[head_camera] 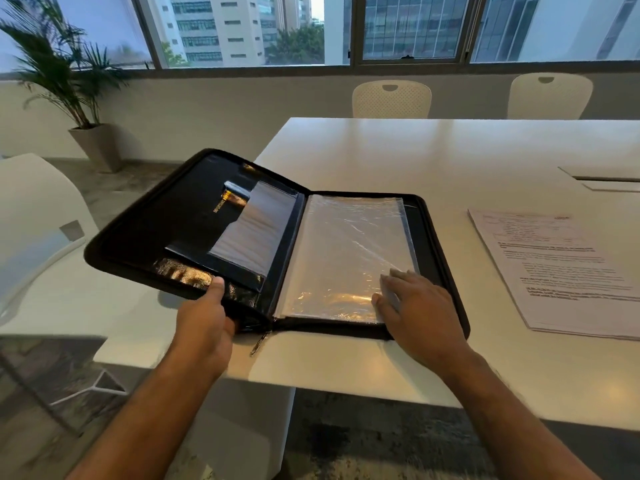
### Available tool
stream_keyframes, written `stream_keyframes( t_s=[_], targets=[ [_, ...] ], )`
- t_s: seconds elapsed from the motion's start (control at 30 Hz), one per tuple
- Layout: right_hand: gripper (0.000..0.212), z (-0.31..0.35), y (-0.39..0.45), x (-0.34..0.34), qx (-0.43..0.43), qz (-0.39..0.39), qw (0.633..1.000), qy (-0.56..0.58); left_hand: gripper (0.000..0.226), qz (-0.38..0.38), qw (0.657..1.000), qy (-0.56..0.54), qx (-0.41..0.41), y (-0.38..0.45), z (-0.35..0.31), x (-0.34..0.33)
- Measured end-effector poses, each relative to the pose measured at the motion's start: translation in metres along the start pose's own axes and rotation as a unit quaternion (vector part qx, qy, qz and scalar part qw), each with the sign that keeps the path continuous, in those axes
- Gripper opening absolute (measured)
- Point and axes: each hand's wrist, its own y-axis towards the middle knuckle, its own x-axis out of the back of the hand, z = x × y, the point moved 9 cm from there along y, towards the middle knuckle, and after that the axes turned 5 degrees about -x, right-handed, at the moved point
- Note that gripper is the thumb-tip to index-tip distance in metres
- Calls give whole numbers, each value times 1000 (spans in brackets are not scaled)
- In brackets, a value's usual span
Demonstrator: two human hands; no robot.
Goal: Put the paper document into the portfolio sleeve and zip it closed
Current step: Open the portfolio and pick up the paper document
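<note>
A black zippered portfolio [194,237] lies spread open across the near left corner of a glossy white table [415,157], its left cover overhanging the table's left edge and tilted up off the surface. The cover's inside is shiny black, leather-like material with a slanted pocket holding a pale sheet and a small gold-lettered label too blurred to read. The right half lies flat on the table and carries a stack of clear plastic sleeves [346,251], rectangular, crinkled and glinting with reflections. A fabric-edged zipper track runs round the rim, and a metal zipper pull [258,344] dangles at the spine by the near edge.

The left hand [204,323] grips the near edge of the raised left cover, thumb pressed on top of the glossy lining and the fingers curled beneath, out of sight. The right hand [419,313] rests on the near right corner of the sleeves, its fingers bent and pinching the corner of the top plastic sheet, which lifts slightly between fingertips and thumb.

The paper document [561,268], a thin stack of white printed pages with blurred lines of text, lies flat toward the table's right edge, well apart from the portfolio and untouched by either hand.

Beyond the far edge stand two white perforated plastic chairs [391,98]; another white chair [38,216] sits off the left edge. A potted palm [69,84] in a tapered grey planter stands by the windowed wall
</note>
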Motion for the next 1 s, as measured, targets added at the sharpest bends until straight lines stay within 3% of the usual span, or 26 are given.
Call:
stream_keyframes(
  t_s=[0.13, 0.23, 0.3, 0.4, 0.47, 0.57, 0.67, 0.73, 0.87, 1.0],
  targets=[
    [48, 0, -2, 0, 3, 4, 1000, 6, 29, -32, 999, 29, -2, 3, -3, 17],
    [49, -1, -3, -1, 5, 8, 1000, 11, 42, -120, 977, 136, -108, -6, -22, 34],
    [49, -1, -3, -1, 5, 11, 1000, 11, 53, -167, 939, 218, -207, -24, -40, 32],
    [49, -2, -3, -1, 3, 13, 1000, 20, 87, -161, 865, 307, -362, -52, -58, 9],
    [50, -3, -4, -1, 5, 15, 1000, 20, 96, -116, 819, 365, -428, -65, -58, -12],
    [50, -5, -4, -1, 7, 18, 1000, 22, 87, -7, 743, 472, -474, -69, -46, -53],
    [50, -7, -5, 0, 9, 19, 1000, 22, 76, 133, 679, 555, -462, -58, -24, -97],
    [50, -8, -6, 0, 10, 23, 999, 23, 77, 184, 642, 606, -433, -41, -12, -115],
    [50, -9, -7, 2, 18, 35, 999, 31, 90, 186, 578, 708, -361, -1, 2, -120],
    [52, -9, -9, 2, 33, 57, 997, 41, 102, 192, 569, 752, -274, 21, 17, -108]
  ],
)
